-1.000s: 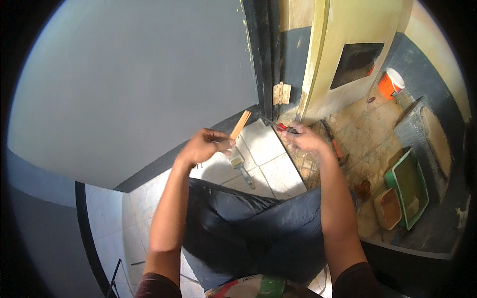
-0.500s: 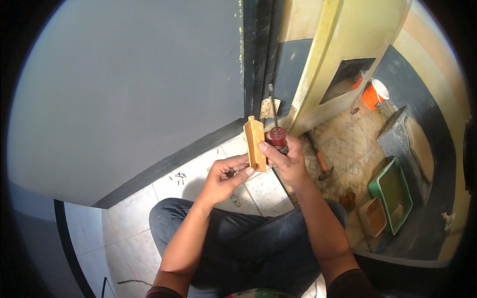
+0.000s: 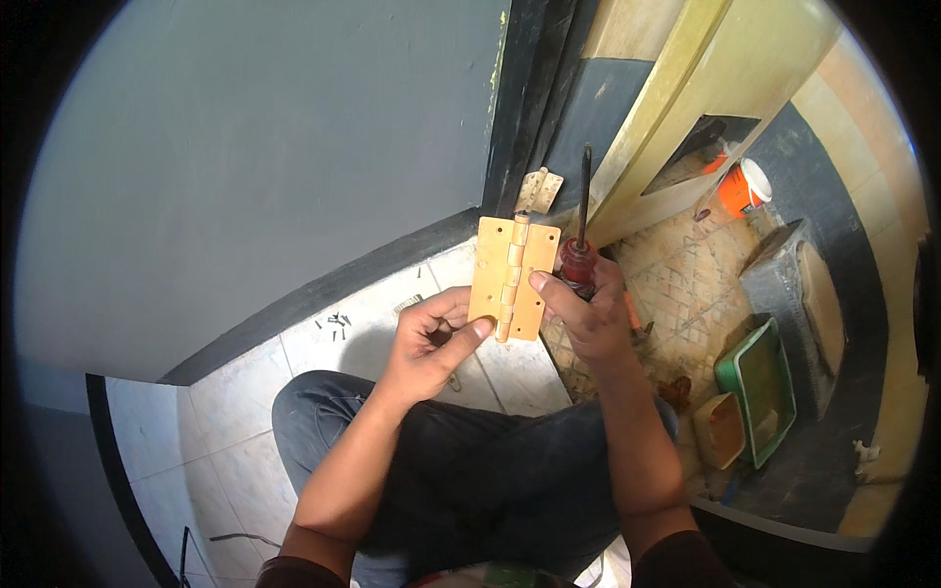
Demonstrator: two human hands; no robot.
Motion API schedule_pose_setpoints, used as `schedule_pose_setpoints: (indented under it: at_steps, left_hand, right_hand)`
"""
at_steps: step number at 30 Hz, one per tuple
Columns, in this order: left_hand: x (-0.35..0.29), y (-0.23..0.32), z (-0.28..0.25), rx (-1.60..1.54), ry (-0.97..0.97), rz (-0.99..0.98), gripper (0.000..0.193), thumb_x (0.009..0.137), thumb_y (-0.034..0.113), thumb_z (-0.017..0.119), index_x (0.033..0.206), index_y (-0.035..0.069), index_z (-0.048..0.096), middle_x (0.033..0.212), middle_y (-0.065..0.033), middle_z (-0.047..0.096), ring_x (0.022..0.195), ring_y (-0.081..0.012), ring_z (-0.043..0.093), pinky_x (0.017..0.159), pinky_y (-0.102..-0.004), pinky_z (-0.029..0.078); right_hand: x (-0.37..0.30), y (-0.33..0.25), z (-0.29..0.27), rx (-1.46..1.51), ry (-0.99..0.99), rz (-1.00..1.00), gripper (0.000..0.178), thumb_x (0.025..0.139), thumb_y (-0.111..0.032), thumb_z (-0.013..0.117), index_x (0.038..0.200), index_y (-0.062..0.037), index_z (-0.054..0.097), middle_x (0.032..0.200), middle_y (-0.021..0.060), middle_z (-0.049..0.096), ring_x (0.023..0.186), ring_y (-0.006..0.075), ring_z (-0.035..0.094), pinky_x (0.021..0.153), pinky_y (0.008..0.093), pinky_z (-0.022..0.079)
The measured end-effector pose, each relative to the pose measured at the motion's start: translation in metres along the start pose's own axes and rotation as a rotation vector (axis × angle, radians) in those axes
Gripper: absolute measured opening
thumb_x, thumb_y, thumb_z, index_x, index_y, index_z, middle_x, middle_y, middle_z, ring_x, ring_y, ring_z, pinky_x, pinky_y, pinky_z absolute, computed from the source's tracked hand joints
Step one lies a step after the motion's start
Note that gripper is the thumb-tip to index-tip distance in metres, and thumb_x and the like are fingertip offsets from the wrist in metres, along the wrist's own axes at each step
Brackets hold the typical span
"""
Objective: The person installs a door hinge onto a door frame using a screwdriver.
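Note:
A door hinge (image 3: 492, 265), painted tan-orange, is held opened out before me, with its knuckle upright in the middle and screw holes in both leaves. My left hand (image 3: 431, 345) pinches the lower corner of the left leaf. The right leaf is gripped by my right hand (image 3: 596, 316), thumb on its front. That hand also holds a screwdriver (image 3: 579, 263) with a red handle, its dark shaft pointing up. Just beyond, another hinge (image 3: 540, 190), worn and blotchy, sits low at the door frame. Several small screws (image 3: 336, 321) lie on the tiles to the left.
A grey door panel (image 3: 294, 167) fills the left, beside a dark frame (image 3: 527, 108). To the right are a yellowish door (image 3: 676, 108), an orange bucket (image 3: 740, 194), a green tray (image 3: 763, 446) and a small tan container (image 3: 720, 431). An orange tool handle (image 3: 631, 312) shows behind my right hand.
The hinge, folded into a narrow V before, is now spread nearly flat and faces me. The screwdriver stays in my right hand and has shifted slightly right. The view has shifted a little.

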State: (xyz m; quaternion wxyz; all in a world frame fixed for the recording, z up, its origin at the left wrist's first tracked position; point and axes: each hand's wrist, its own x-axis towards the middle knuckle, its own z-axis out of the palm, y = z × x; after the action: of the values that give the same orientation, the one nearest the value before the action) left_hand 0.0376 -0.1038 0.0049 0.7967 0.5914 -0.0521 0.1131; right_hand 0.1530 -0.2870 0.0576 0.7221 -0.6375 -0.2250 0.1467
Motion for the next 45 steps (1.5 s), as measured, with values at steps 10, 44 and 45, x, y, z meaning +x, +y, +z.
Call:
schedule_pose_setpoints:
  at_steps: [10, 44, 45]
  left_hand:
    - [-0.001, -0.006, 0.007, 0.111, 0.161, 0.056, 0.019, 0.102, 0.001, 0.07, 0.119, -0.005, 0.075, 0.108, -0.0106, 0.08, 0.099, -0.0128, 0.072, 0.092, -0.0291, 0.054]
    - [0.004, 0.003, 0.001, 0.875, 0.256, 0.513, 0.031, 0.086, -0.002, 0.077, 0.115, 0.008, 0.083, 0.11, -0.0103, 0.08, 0.103, -0.0244, 0.077, 0.107, -0.0454, 0.053]
    - [0.003, 0.005, 0.001, 0.901, 0.229, 0.519, 0.029, 0.086, -0.001, 0.078, 0.113, 0.007, 0.083, 0.109, -0.01, 0.08, 0.101, -0.0241, 0.077, 0.107, -0.0456, 0.053]
  right_hand:
    - [-0.003, -0.004, 0.0, -0.083, -0.037, -0.002, 0.019, 0.09, -0.009, 0.073, 0.106, 0.0019, 0.075, 0.088, 0.0026, 0.076, 0.078, 0.0067, 0.067, 0.074, 0.0252, 0.051]
    - [-0.004, 0.002, 0.0, -0.088, -0.199, -0.174, 0.051, 0.087, -0.001, 0.074, 0.137, -0.0001, 0.065, 0.123, 0.0094, 0.073, 0.109, 0.0115, 0.068, 0.096, 0.0259, 0.052]
    - [-0.002, 0.002, 0.003, -0.13, -0.199, -0.233, 0.052, 0.087, -0.001, 0.075, 0.138, 0.0, 0.065, 0.121, 0.0091, 0.073, 0.108, 0.0115, 0.068, 0.095, 0.0262, 0.052]
